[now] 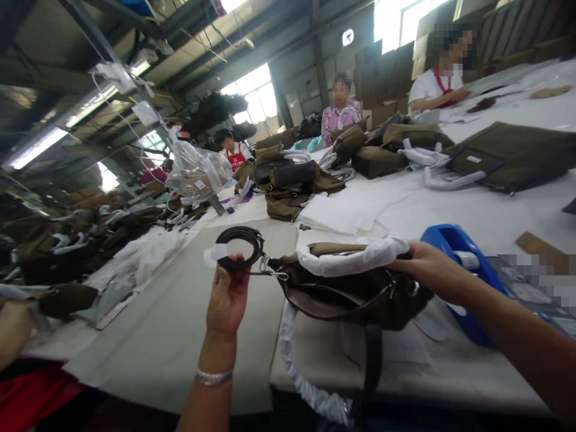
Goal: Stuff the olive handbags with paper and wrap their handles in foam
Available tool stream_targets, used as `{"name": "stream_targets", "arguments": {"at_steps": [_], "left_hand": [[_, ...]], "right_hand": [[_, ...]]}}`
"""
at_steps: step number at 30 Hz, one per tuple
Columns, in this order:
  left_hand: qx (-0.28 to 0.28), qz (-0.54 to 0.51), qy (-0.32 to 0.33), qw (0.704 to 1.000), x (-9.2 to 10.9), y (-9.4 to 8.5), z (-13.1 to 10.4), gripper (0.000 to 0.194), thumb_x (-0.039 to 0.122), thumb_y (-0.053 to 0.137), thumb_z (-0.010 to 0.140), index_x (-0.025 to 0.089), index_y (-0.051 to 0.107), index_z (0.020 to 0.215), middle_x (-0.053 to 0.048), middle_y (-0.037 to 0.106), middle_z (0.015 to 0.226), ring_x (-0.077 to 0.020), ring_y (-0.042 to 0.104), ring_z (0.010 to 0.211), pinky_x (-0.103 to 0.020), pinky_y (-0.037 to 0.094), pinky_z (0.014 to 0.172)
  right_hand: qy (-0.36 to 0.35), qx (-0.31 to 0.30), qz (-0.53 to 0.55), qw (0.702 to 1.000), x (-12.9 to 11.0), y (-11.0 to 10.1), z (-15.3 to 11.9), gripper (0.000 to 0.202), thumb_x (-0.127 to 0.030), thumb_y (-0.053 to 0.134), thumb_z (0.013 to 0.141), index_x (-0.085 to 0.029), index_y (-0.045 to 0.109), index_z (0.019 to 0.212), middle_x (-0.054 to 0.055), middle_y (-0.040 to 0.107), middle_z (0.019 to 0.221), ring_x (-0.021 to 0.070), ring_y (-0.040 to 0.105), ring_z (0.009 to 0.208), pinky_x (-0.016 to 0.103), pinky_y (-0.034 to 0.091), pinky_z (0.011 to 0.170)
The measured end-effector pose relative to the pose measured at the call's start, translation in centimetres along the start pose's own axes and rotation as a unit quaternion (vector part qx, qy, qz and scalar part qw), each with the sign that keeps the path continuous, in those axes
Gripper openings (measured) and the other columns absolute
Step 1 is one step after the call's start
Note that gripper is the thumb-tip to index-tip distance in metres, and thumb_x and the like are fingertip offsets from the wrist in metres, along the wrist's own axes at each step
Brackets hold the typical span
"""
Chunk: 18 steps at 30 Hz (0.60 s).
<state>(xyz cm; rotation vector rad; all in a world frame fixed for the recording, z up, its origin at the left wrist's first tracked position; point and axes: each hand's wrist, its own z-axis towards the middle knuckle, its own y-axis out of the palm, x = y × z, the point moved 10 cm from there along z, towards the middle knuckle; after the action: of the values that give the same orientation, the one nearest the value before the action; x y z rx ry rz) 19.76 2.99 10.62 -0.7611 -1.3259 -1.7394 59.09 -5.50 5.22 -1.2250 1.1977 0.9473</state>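
A dark olive handbag (333,300) lies at the front edge of the table, its top partly open. White wrapping covers its handles; one arches over the top and the other hangs below the table edge. My left hand (228,294) grips a coiled black shoulder strap (257,246), with a piece of white wrap on the coil's left side. Metal clasps at the coil's right lie close to the bag's left end. My right hand (427,267) is closed on the bag's upper right end, by the end of the wrapped handle; its fingertips are partly hidden.
A blue tape dispenser (468,282) stands right of the bag. Piled olive bags (288,180) and a larger bag (508,156) lie farther back. A plastic bag (198,171) hangs from a post at left. Several people are around the tables; another person's arm (15,330) shows at far left.
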Motion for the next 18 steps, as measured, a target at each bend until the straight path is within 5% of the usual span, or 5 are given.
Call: {"name": "stream_targets", "arguments": {"at_steps": [5, 8, 11, 14, 18], "left_hand": [[-0.083, 0.082, 0.006, 0.993, 1.9, 6.5, 4.5, 0.03, 0.041, 0.082, 0.083, 0.023, 0.075, 0.106, -0.003, 0.077, 0.111, -0.0158, 0.07, 0.108, -0.029, 0.054, 0.101], [-0.195, 0.208, -0.054, 0.957, -0.3, 12.1, 6.7, 0.043, 0.048, 0.079, 0.083, 0.018, 0.073, 0.113, -0.008, 0.077, 0.112, -0.0179, 0.07, 0.105, -0.031, 0.053, 0.099], [-0.257, 0.282, -0.108, 0.918, -4.2, 15.9, 8.1, 0.038, 0.038, 0.08, 0.079, 0.011, 0.077, 0.105, -0.013, 0.078, 0.101, -0.0241, 0.073, 0.094, -0.038, 0.056, 0.091], [-0.272, 0.358, -0.1, 0.888, -6.4, 17.5, 8.7, 0.025, 0.024, 0.083, 0.073, 0.01, 0.079, 0.093, -0.014, 0.079, 0.097, -0.0283, 0.072, 0.093, -0.04, 0.055, 0.09], [-0.237, 0.425, -0.006, 0.874, -2.9, 16.9, 6.7, 0.017, 0.029, 0.073, 0.085, 0.015, 0.078, 0.093, -0.01, 0.078, 0.097, -0.0254, 0.07, 0.099, -0.033, 0.052, 0.092]], "right_hand": [[0.012, -0.074, 0.036, 0.997, -0.1, 1.1, 0.0, 0.047, -0.049, 0.088, 0.066, -0.024, 0.081, 0.105, 0.006, 0.08, 0.09, 0.0369, 0.074, 0.097, 0.047, 0.061, 0.087], [0.002, -0.113, 0.017, 0.993, -0.7, 1.9, -0.4, 0.051, -0.048, 0.088, 0.066, -0.024, 0.08, 0.11, 0.007, 0.08, 0.097, 0.0378, 0.073, 0.101, 0.047, 0.06, 0.091], [-0.007, -0.107, -0.017, 0.994, -1.1, 1.8, -0.3, 0.052, -0.053, 0.087, 0.065, -0.023, 0.081, 0.107, 0.007, 0.08, 0.096, 0.0381, 0.072, 0.102, 0.049, 0.059, 0.093], [0.003, -0.066, -0.017, 0.998, -0.8, 1.0, 0.0, 0.054, -0.059, 0.085, 0.066, -0.021, 0.081, 0.104, 0.007, 0.08, 0.091, 0.0375, 0.072, 0.101, 0.048, 0.059, 0.091], [0.028, -0.028, 0.038, 0.999, -0.2, 0.1, 0.5, 0.06, -0.062, 0.085, 0.066, -0.017, 0.079, 0.105, 0.01, 0.08, 0.095, 0.0346, 0.074, 0.095, 0.044, 0.059, 0.085]]}}
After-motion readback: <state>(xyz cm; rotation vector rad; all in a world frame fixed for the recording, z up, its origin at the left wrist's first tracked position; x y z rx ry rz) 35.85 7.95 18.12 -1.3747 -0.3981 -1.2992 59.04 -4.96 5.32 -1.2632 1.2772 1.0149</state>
